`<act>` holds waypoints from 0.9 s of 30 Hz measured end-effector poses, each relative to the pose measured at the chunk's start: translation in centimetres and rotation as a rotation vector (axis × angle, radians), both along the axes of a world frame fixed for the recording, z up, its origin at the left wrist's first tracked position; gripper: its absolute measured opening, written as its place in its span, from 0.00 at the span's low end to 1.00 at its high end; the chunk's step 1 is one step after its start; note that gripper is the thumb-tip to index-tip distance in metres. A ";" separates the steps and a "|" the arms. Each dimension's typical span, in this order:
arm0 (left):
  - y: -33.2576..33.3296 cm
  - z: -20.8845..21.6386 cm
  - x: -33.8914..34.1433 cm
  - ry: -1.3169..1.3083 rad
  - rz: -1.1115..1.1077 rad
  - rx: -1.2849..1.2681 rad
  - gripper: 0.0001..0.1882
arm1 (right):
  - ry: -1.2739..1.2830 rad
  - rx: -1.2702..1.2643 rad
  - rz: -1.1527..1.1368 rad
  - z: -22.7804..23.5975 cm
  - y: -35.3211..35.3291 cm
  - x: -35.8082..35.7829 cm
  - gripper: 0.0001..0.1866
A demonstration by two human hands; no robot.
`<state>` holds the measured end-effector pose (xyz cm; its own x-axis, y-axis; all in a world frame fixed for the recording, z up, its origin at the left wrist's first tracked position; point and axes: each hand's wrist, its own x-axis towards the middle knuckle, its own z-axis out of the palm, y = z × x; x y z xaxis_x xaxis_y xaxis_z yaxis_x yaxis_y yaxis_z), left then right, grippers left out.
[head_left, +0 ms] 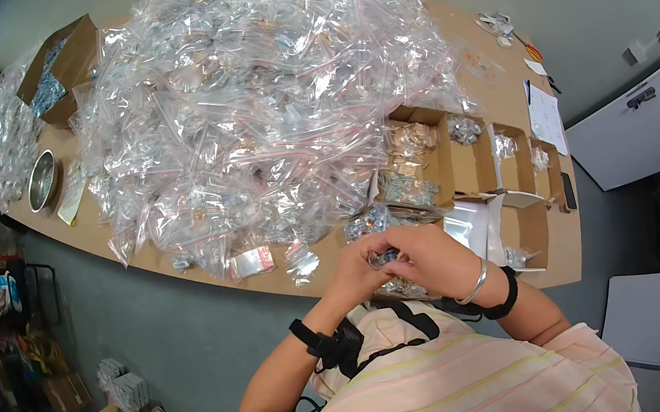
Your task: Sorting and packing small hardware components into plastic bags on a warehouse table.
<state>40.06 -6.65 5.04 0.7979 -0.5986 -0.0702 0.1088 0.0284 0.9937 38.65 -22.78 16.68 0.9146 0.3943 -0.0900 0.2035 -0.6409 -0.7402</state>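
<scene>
At the near table edge my left hand (348, 277) and my right hand (433, 257) meet, fingers closed. Between them is a small shiny bluish thing (388, 257), mostly covered by the fingers; its kind cannot be made out. Just beyond the hands lies a clear bag of small multicoloured pieces (366, 224). Below them, partly hidden, are more small shiny pieces (403, 287). To the left of my left hand rest a few small clear packets (302, 262) and a stack of small zip bags (251, 262) with a red stripe.
A huge heap of clear zip bags (243, 90) covers most of the table. Open cardboard boxes (475, 170) with small packed parts stand to the right. Farther left are a metal bowl (43, 180) and a brown box (78, 60). Scissors (532, 53) lie at the far right edge.
</scene>
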 end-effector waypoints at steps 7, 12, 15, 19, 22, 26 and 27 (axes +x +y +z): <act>-0.4 0.1 1.5 -0.071 -0.010 -0.080 0.14 | -0.065 0.081 -0.016 -0.1 -0.2 0.7 0.17; -0.4 0.4 1.7 0.080 0.004 -0.121 0.15 | -0.062 0.060 0.032 -0.1 -0.5 0.6 0.15; -0.2 2.3 2.3 0.010 0.006 0.066 0.19 | -0.223 -0.130 -0.045 -0.3 -0.1 -0.1 0.14; 0.0 3.8 2.6 -0.227 0.076 0.091 0.21 | -0.110 0.028 -0.187 -1.1 -1.2 0.4 0.11; 1.7 4.1 3.3 -0.031 0.024 -0.066 0.18 | 0.172 0.403 -0.335 -1.4 -2.8 0.9 0.09; 2.8 7.6 3.5 0.124 0.080 -0.160 0.15 | 0.391 0.732 -0.389 0.2 -3.5 0.8 0.11; 3.0 8.8 3.6 0.142 0.142 -0.178 0.13 | 0.379 0.778 -0.368 0.6 -3.3 0.8 0.12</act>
<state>43.66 -3.68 13.80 0.8642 -0.4947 -0.0912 0.2294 0.2262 0.9467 39.44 -26.09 17.30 0.9573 0.1609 -0.2402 -0.2560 0.0860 -0.9628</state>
